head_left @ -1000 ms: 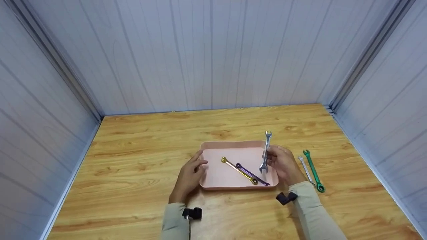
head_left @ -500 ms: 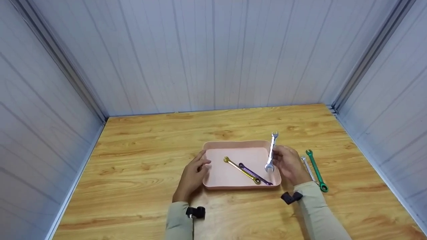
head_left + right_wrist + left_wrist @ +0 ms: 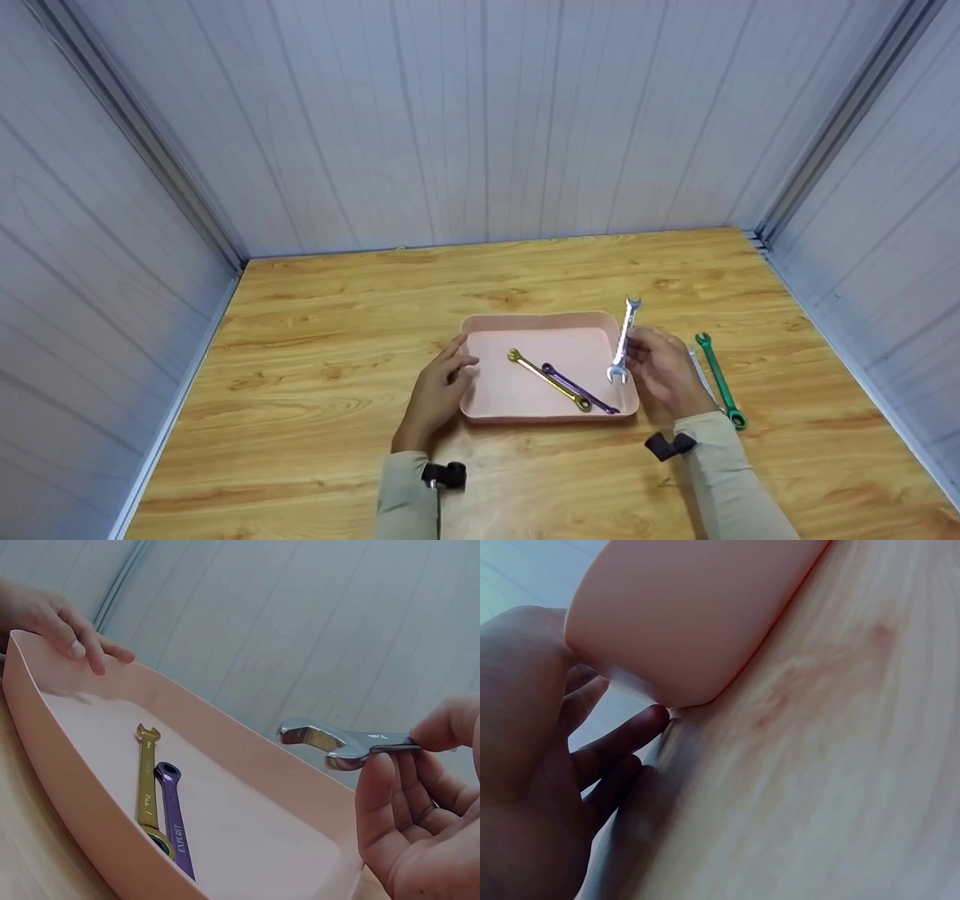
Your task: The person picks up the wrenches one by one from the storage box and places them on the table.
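Pinching tilted silver wrench [image 3: 625,339]: right hand [image 3: 666,369] | loosely spread against pink tray [image 3: 551,419]: left hand [image 3: 436,388]

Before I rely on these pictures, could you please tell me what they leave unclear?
Head view: lying silver wrench, partly hidden by the right hand.
Head view: held silver wrench, markings too small.
Right wrist view: purple wrench, lower end hidden by near wall of pink tray.
Left wrist view: pink tray's inside, hidden by its wall.
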`<state>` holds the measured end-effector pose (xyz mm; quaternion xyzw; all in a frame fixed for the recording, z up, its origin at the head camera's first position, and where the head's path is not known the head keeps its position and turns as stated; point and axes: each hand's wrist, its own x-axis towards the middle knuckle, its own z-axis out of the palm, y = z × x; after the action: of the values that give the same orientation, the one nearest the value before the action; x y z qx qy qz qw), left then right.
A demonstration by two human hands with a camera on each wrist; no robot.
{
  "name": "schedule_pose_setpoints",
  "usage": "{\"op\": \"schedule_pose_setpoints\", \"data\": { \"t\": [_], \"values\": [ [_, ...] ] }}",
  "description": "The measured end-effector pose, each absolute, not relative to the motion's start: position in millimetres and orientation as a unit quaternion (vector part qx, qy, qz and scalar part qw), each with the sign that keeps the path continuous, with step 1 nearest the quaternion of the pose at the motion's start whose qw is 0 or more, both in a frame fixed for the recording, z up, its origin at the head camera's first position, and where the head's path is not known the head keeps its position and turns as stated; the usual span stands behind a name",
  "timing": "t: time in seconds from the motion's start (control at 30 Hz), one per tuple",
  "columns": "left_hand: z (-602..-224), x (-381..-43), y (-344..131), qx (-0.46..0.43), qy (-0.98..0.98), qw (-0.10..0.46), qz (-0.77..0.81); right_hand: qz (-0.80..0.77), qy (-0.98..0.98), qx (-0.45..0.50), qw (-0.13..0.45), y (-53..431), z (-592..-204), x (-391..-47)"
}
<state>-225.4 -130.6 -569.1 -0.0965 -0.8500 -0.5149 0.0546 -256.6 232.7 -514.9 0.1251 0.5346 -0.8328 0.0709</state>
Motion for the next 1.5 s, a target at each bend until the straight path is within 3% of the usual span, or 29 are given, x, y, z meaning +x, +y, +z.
{"op": "schedule_pose_setpoints", "data": {
  "t": [1.5],
  "values": [
    [-570, -226, -131, -0.085, -0.844, 0.045, -0.528, -0.802, 0.564, 0.180, 0.080, 293, -533, -237]
  ]
}}
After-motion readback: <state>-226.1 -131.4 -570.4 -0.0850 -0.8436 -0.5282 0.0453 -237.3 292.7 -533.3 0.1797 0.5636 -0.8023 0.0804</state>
